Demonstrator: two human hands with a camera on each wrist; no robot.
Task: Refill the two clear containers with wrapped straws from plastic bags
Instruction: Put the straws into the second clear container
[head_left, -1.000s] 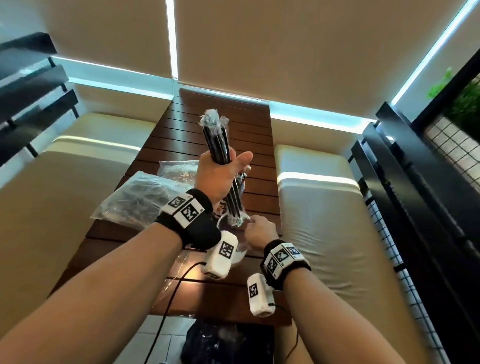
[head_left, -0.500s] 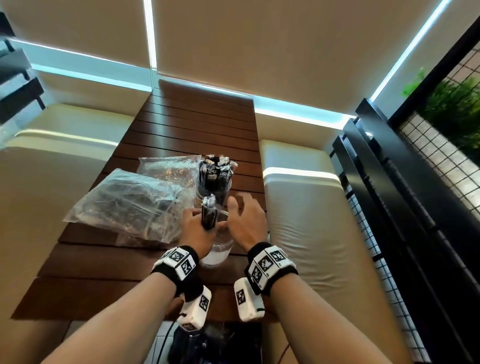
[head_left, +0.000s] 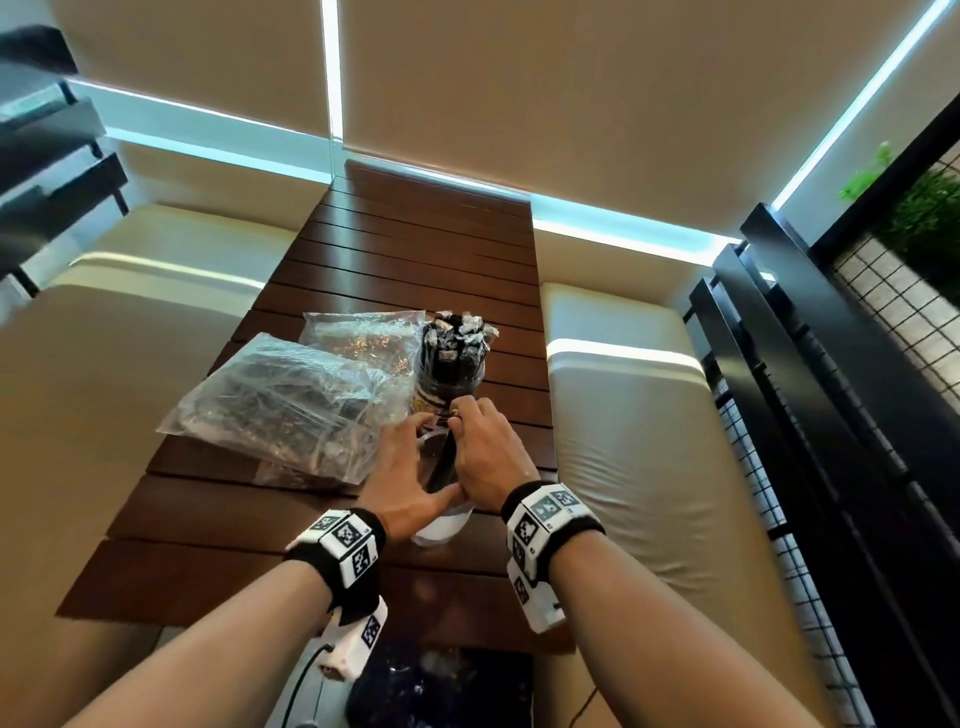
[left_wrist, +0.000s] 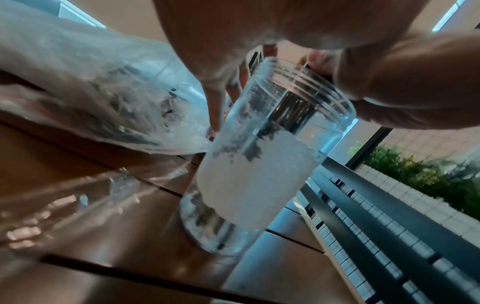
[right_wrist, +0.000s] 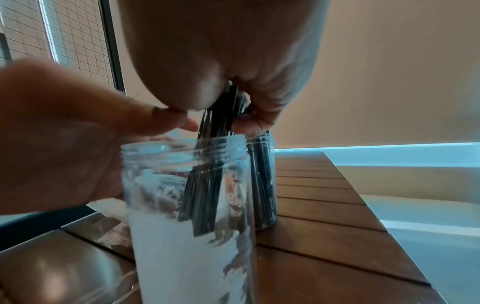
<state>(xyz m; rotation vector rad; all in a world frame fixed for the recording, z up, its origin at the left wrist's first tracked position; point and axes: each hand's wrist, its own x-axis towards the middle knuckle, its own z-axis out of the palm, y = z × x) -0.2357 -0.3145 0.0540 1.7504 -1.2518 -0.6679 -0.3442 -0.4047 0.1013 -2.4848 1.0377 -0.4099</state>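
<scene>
The near clear container with a white label stands upright on the wooden table. My right hand grips a bundle of black wrapped straws from above, their lower ends inside that container. My left hand lies with straight fingers against the container's left side and rim. Just behind stands the far container, packed with wrapped straws. In the left wrist view a left finger points down beside the container.
Two clear plastic bags lie left of the containers: a large bag with dark straws inside and a flatter bag behind it. Cream benches flank the table. A black railing runs along the right.
The left hand brought the raised straw bundle down into the near container and let go. The right hand has taken hold of the bundle at its top.
</scene>
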